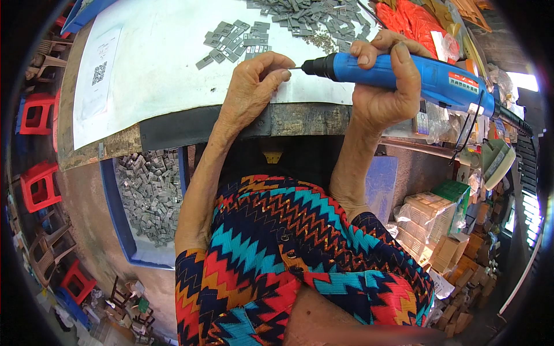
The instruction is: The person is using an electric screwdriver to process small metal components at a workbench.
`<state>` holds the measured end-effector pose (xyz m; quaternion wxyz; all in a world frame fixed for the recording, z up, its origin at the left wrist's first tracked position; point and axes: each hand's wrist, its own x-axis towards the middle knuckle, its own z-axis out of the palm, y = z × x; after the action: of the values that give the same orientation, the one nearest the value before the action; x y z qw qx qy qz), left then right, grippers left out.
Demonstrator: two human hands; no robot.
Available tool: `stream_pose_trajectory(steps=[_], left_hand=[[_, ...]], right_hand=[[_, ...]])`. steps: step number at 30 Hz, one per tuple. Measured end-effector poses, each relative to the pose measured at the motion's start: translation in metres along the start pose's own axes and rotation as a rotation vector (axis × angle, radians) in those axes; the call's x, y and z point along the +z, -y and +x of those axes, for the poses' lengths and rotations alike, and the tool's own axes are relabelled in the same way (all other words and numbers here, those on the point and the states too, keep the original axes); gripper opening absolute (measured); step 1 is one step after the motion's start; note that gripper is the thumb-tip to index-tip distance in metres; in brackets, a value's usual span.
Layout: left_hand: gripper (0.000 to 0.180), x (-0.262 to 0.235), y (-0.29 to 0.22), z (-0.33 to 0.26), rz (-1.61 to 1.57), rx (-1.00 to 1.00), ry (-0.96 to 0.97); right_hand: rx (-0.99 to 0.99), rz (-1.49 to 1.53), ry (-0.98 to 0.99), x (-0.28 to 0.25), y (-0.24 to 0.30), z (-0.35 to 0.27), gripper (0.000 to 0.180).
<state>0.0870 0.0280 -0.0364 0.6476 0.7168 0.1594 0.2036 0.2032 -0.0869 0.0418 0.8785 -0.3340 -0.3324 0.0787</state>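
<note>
My right hand point(385, 86) is wrapped round a blue electric screwdriver point(438, 83) with a black nose, held level above the table. Its thin bit point(295, 68) points left, up to the fingertips of my left hand point(254, 81). Thumb and forefinger of that hand are pinched together at the bit's tip; whatever they hold is too small or hidden to make out. Just beyond the left hand, small flat grey plastic pieces point(231, 41) lie in loose rows. Farther back is a bigger heap of grey pieces point(317, 16), with a little pile of tiny screws point(321, 41) beside it.
A white sheet point(156, 63) covers the wooden table. Below its left front edge stands a blue bin point(128, 242) filled with grey pieces. Red plastic bags point(410, 23) lie at the back right. Red stools point(39, 185) stand at left; boxes point(427, 213) and crates are stacked at right.
</note>
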Motion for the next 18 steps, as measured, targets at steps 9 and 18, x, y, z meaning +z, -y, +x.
stream_pose_trajectory(steps=[9,18], left_hand=[[0.017,-0.0003,-0.0014,0.0007,-0.009,-0.008,0.001],[0.015,0.0005,0.0004,0.0007,-0.034,0.021,-0.004]], right_hand=[[0.013,-0.001,-0.004,-0.0014,0.0002,-0.0002,0.017],[-0.002,-0.002,0.011,-0.0032,-0.0018,-0.0009,0.018]])
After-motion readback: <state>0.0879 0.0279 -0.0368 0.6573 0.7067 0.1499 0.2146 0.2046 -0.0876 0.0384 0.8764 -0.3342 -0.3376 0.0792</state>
